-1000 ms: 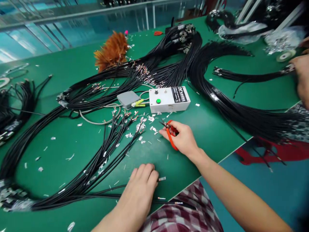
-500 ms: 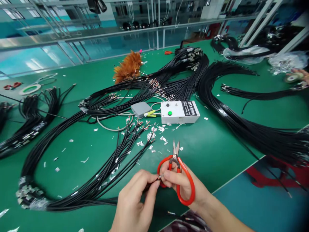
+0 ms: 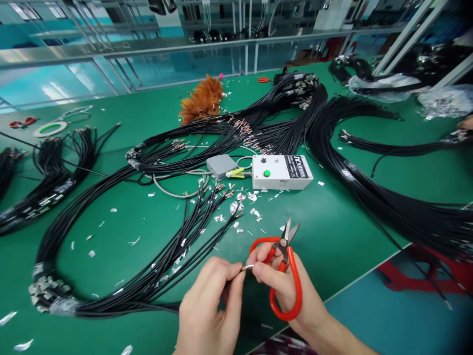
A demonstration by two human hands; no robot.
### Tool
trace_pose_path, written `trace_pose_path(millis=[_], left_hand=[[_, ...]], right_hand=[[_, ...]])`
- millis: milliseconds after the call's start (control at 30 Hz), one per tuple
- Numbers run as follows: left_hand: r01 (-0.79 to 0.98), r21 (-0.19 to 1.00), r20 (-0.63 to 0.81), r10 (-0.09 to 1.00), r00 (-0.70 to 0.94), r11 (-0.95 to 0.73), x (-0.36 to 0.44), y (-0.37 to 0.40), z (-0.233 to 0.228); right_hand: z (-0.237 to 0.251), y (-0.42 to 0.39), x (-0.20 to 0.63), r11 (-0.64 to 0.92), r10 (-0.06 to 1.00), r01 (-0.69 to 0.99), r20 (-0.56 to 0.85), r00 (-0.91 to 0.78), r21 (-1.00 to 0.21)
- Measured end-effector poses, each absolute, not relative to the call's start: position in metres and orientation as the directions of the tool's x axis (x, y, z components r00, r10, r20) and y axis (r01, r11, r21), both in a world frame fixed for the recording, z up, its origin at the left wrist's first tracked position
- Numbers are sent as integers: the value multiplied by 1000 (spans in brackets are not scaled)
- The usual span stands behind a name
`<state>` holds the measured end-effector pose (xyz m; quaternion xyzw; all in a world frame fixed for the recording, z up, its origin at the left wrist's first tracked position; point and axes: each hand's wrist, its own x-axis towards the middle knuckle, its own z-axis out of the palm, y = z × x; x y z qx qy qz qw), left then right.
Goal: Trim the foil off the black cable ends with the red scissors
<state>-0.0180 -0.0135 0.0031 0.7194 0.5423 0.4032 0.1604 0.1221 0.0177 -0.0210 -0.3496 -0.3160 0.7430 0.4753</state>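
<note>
My left hand [image 3: 212,303] pinches a black cable close to its stripped end [image 3: 247,267], where a short silvery piece shows. The thumb and forefinger of my right hand [image 3: 275,278] close on the tip of that silvery piece. Hooked in the same right hand are red-handled scissors [image 3: 297,291], their blades parted and pointing away from me. Left of my hands lies a bundle of black cables [image 3: 162,256] with stripped copper ends, and scraps of foil [image 3: 254,213] are scattered beyond.
A white box with a green button [image 3: 283,172] stands ahead, with a grey pedal [image 3: 221,166] beside it. More black cable bundles [image 3: 369,182] spread to the right. An orange feather duster [image 3: 202,98] lies behind. Another person's hand [image 3: 466,123] shows at the right edge.
My right hand has shifted slightly right with the scissors tilting rightward, and more of the silvery piece shows between my hands. The view has moved slightly left.
</note>
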Motion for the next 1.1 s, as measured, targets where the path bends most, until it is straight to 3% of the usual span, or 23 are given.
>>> trace_pose_path(millis=[167, 300, 400, 600, 900, 1000, 1100], left_hand=[[739, 547, 467, 876, 122, -395, -16, -15, -2], [787, 484, 474, 870, 132, -383, -15, -16, -3], [764, 524, 472, 875, 107, -376, -15, -16, -1], [604, 714, 357, 926, 120, -354, -18, -13, 4], [570, 758, 317, 943, 105, -318, -19, -14, 3], [445, 887, 103, 992, 68, -122, -19, -16, 3], [205, 941, -273, 962, -4, 268, -18, -17, 6]], right_hand=[[-19, 16, 124, -318, 939, -401, -229, -256, -859], [-16, 14, 123, -115, 981, -314, -59, -184, -943], [-15, 14, 121, -34, 988, -307, 13, -151, -951], [-18, 19, 126, -200, 962, -314, -126, -241, -928], [-23, 29, 130, -413, 884, -450, -230, -407, -792], [-29, 28, 129, -542, 826, -503, -316, -467, -674], [-36, 28, 128, -610, 787, -495, -401, -470, -618]])
